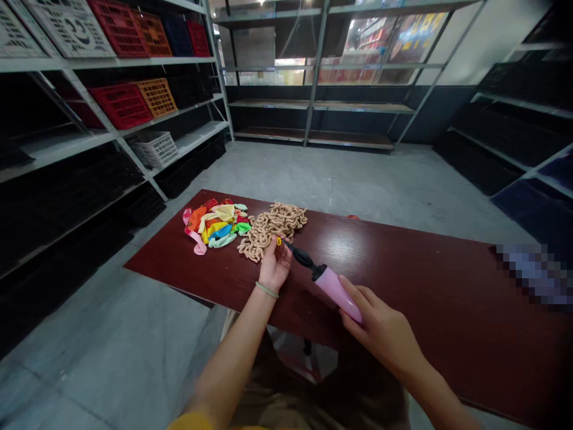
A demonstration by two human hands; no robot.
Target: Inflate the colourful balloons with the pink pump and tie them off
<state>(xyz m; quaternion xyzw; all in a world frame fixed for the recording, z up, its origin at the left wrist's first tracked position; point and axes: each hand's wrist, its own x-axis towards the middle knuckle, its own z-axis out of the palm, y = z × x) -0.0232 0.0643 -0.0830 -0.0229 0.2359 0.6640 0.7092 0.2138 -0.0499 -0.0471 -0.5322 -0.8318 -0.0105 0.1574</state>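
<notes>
My right hand is wrapped round the pink barrel of a balloon pump, whose black nozzle end points up and left. Its tip is close to a small yellow balloon, pinched in the fingers of my left hand; only the balloon's rim shows, the rest being hidden by the hand. I cannot tell whether the tip touches the rim. Just beyond my left hand lies a heap of beige, curled, worm-like pieces. To its left is a pile of uninflated balloons in several colours.
The dark red-brown table stretches to the right, with a blurred bluish item at its right end. Metal shelves hold plastic crates on the left. More shelving stands behind, across the grey floor.
</notes>
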